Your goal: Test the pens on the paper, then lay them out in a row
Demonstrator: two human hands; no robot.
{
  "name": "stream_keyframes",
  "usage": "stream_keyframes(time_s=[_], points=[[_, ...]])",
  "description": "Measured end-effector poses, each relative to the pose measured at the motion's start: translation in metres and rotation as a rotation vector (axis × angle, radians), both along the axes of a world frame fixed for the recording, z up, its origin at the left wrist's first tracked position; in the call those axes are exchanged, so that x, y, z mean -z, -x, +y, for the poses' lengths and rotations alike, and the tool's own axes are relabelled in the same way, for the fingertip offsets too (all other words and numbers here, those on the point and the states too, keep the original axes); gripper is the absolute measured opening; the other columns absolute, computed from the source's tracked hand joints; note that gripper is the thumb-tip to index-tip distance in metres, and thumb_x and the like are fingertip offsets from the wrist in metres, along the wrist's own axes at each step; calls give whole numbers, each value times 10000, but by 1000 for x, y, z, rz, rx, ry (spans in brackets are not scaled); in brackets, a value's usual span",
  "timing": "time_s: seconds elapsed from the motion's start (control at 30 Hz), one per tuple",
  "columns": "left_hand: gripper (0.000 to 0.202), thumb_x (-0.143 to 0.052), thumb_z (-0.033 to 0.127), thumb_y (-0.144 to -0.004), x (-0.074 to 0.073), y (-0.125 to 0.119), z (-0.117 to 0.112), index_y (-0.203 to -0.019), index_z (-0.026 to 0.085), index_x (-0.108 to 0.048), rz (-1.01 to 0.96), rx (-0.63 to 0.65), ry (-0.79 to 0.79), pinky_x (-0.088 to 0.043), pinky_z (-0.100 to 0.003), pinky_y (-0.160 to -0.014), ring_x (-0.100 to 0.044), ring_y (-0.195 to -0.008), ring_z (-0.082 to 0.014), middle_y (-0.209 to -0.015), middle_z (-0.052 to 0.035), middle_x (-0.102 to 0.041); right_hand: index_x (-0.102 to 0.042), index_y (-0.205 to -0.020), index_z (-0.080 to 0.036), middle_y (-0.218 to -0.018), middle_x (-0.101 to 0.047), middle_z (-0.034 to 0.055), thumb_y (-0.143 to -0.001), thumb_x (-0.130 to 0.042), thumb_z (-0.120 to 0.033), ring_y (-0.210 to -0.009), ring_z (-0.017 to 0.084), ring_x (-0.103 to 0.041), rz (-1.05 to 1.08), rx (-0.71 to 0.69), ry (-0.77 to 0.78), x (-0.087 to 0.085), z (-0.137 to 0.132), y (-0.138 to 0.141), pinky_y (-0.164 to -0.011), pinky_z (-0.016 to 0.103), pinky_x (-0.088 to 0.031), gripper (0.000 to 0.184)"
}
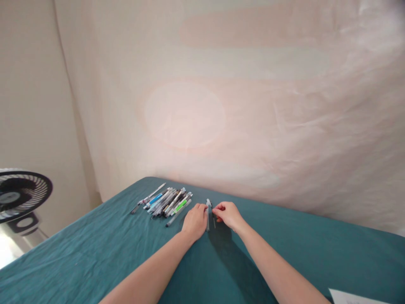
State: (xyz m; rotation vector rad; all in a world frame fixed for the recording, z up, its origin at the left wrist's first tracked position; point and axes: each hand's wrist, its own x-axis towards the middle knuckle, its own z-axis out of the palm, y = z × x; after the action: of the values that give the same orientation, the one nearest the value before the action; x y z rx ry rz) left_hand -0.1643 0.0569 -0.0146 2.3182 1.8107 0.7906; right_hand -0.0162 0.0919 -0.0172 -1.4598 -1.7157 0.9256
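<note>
Near the middle of the table, my left hand [195, 222] lies with curled fingers against a clear, pale-ended pen [208, 220]. That pen points away from me. Just to its right, my right hand [228, 215] has thumb and forefinger pinched at a thin dark pen [214, 223], slim like a refill; its exact kind is too small to tell. The two pens are side by side, almost parallel. Left of my left hand lies a loose pile of pens [169, 202], mostly clear, grey and black, with a blue one [154, 199] and a green one [181, 205] among them.
A dark green cloth [104, 249] covers the table. One pen [172, 218] lies at the pile's near edge, close to my left hand. A black fan [23, 196] stands beyond the left edge. White paper [351, 297] shows at bottom right. A pale sheet [253, 126] hangs behind.
</note>
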Motion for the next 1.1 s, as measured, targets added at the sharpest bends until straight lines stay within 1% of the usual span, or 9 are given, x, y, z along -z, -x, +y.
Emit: stream_keyframes(time_s=[0.1, 0.23, 0.3, 0.4, 0.5, 0.63, 0.73, 0.93, 1.1], points=[[260, -328, 231, -842, -2, 0, -2, -1039, 203, -495, 11, -11, 13, -363, -268, -828, -523, -935, -166, -1005, -58, -545, -623, -767, -141, -712, -676, 52, -713, -553, -193, -581, 122, -626, -32, 40, -44, 2, 15, 7, -514, 176, -460, 103], [262, -335, 211, -832, -2, 0, -2, -1047, 208, -485, 20, -1, 4, -363, -265, -817, -528, -925, -161, -1004, -55, -543, -639, -844, -152, -768, -685, 51, -712, -505, -90, -630, 122, -629, -100, 71, -109, 4, 23, 18, -588, 195, -461, 198], [262, -336, 203, -830, -2, 1, -2, -1046, 209, -484, 26, -2, 9, -364, -267, -813, -532, -921, -160, -1004, -56, -544, -637, -864, -152, -800, -683, 59, -705, -514, -85, -686, 132, -628, -139, 87, -146, 4, 23, 21, -652, 213, -457, 212], [262, -338, 196, -828, -3, 0, -2, -1044, 209, -487, 35, -6, 23, -361, -270, -822, -532, -924, -162, -1001, -56, -548, -648, -814, -154, -807, -682, 65, -696, -566, -139, -755, 149, -622, -192, 87, -182, 2, 23, 21, -721, 228, -439, 144], [265, -346, 202, -824, -3, 0, -3, -1048, 207, -487, 32, -2, 24, -354, -274, -833, -526, -936, -165, -1004, -56, -551, -653, -794, -154, -816, -682, 69, -718, -557, -169, -777, 151, -618, -229, 87, -196, 2, 23, 17, -737, 229, -430, 124], [263, -370, 249, -819, -1, 0, -2, -1048, 203, -490, 20, 15, -1, -355, -281, -835, -515, -953, -175, -1017, -56, -558, -651, -831, -147, -849, -677, 77, -719, -509, -97, -808, 152, -613, -257, 96, -217, 5, 20, 9, -763, 236, -419, 188], [274, -384, 278, -815, 0, 0, -3, -1053, 195, -492, 21, 24, -10, -352, -294, -839, -511, -959, -185, -1016, -60, -569, -644, -866, -149, -850, -677, 70, -730, -490, -95, -800, 149, -616, -251, 66, -242, 7, 15, 5, -756, 235, -423, 213], [288, -393, 279, -813, -3, -2, -5, -1067, 194, -495, 53, 23, -7, -345, -319, -843, -486, -988, -203, -1037, -64, -573, -621, -897, -166, -865, -672, 41, -726, -472, -70, -774, 125, -615, -202, -14, -280, 11, -1, 7, -730, 206, -435, 246], [276, -378, 263, -820, -5, -2, -5, -1058, 197, -499, 65, 14, 23, -323, -327, -870, -448, -1050, -203, -1066, -63, -559, -600, -935, -162, -909, -650, 55, -714, -480, -69, -780, 135, -602, -193, -29, -304, 12, -9, 11, -727, 216, -434, 269]])
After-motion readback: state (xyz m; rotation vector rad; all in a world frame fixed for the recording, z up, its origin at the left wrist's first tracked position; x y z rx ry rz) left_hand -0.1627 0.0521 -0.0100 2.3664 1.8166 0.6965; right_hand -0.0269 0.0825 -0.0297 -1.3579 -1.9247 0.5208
